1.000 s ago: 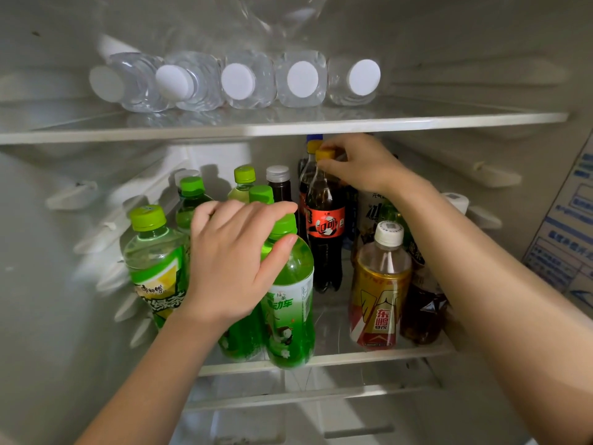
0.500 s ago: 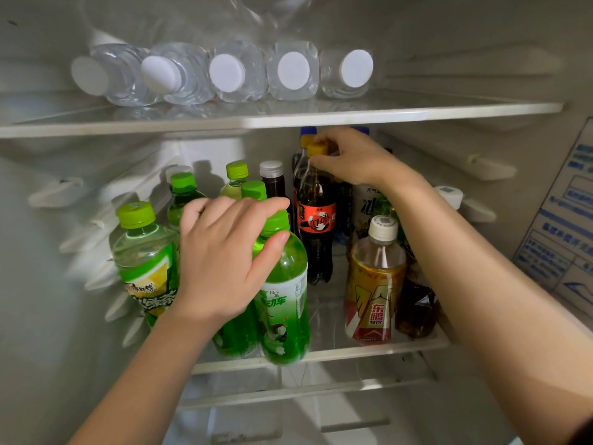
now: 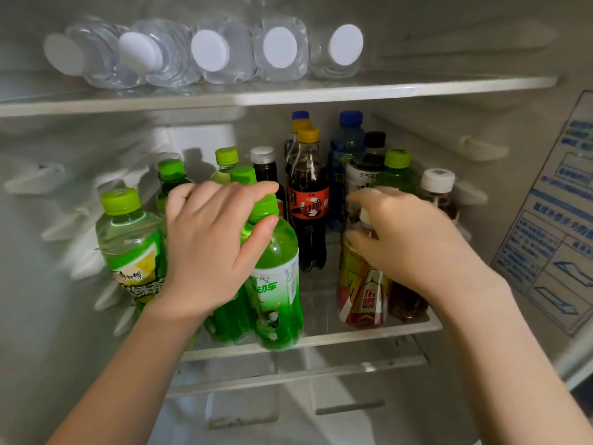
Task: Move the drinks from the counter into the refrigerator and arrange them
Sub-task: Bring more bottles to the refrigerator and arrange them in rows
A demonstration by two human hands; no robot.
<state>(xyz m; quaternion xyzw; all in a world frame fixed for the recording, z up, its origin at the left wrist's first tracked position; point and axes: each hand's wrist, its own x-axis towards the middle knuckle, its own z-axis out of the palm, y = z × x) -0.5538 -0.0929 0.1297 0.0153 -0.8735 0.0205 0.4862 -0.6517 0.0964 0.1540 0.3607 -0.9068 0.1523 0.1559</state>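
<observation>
Middle shelf (image 3: 414, 326) is pretty packed. The green bottle (image 3: 277, 284) stands right at the front lip, and the yellow-and-red bottle (image 3: 362, 284) sits near that edge too, over to the right. Between those two there's a strip of bare glass in front of the cola bottle (image 3: 308, 200), which is about the only free lane down there. On the upper shelf (image 3: 449, 83), the water bottles (image 3: 279, 49) lie on their sides with caps facing out, and there's open glass to their right.

Some of it is hard to see. The left hand (image 3: 215, 245) covers the necks of a couple of green bottles behind it, plus most of its own bottle's cap. The right hand (image 3: 414, 239) is motion-blurred and hides the lower halves of the bottles at the back right. The sticker (image 3: 558, 220) on the right wall is too smeared to read and gets cut off by the frame. The leftmost water bottle is also a blur.

Left fingers are curled over the top of the green bottle with the thumb pressed on its shoulder, so it's a firm grip. Right fingers and thumb wrap round the neck of the yellow-and-red bottle, with a bit of white cap peeking out between them.
</observation>
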